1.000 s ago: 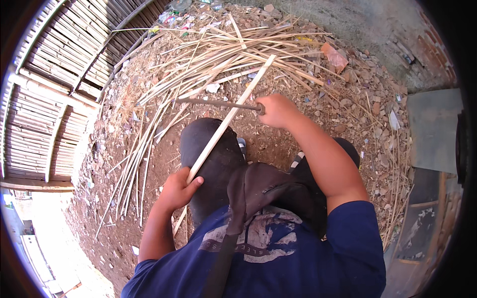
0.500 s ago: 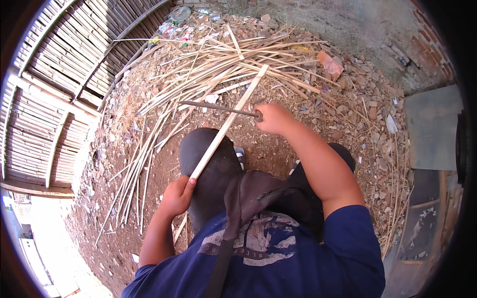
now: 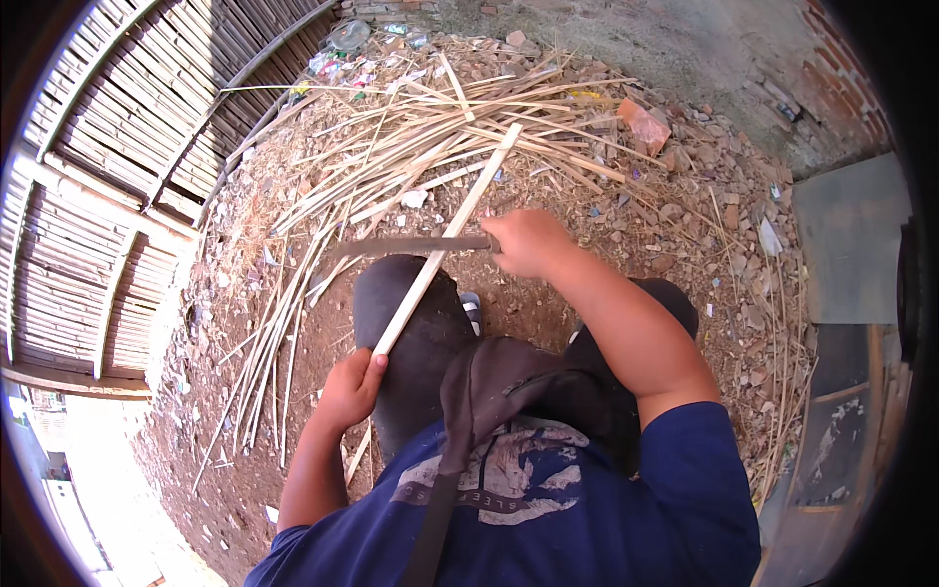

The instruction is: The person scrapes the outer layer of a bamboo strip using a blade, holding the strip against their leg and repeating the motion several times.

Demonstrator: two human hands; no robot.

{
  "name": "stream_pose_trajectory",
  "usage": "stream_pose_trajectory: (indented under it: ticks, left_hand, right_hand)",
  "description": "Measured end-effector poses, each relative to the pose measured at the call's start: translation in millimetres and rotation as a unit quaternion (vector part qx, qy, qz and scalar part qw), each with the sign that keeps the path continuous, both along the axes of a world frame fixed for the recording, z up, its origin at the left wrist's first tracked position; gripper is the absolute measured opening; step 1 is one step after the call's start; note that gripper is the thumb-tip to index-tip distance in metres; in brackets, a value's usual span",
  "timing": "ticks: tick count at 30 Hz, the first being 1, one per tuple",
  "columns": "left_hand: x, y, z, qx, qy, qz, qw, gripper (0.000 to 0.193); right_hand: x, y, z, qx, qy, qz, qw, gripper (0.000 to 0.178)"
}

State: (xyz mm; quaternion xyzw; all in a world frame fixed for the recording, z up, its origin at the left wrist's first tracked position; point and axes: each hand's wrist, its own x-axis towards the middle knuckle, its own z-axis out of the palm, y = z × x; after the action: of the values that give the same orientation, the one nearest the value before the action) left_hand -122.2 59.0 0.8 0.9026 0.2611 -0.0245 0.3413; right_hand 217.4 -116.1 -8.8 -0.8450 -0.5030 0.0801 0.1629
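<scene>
A long pale bamboo strip point(image 3: 415, 297) slants across my left knee, its far end over the pile of strips. My left hand point(image 3: 351, 388) is closed round the strip's near end, thumb along the top. In my right hand point(image 3: 529, 243) is the handle of a long dark machete point(image 3: 416, 246), mostly hidden by the fingers. Its blade points left and crosses the strip just beyond my knee, its flat side partly showing. Whether the edge bites into the wood cannot be made out.
Beyond my knees lies a loose pile of bamboo strips point(image 3: 391, 161) on rubble-strewn soil. An orange plastic piece point(image 3: 644, 127) lies at its right. A bamboo-slat fence point(image 3: 117, 186) stands left, a rough wall point(image 3: 675, 49) behind, and grey panels point(image 3: 849, 249) at the right.
My right hand has drawn the machete nearer along the strip, and the blade has turned to show more of its flat. My left hand and the strip have barely moved.
</scene>
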Motion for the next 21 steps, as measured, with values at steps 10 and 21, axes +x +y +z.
stream_pose_trajectory:
  ticks: [10, 21]
  left_hand:
    - [4.2, 9.7, -6.4, -0.046, -0.022, -0.015, 0.999, 0.048]
    - [9.0, 12.9, 4.5, -0.036, 0.013, -0.019, 0.999, 0.048]
  right_hand:
    - [30.7, -6.8, -20.1, 0.083, 0.029, -0.116, 0.989, 0.023]
    - [43.0, -12.6, -9.6, 0.015, 0.049, -0.149, 0.987, 0.027]
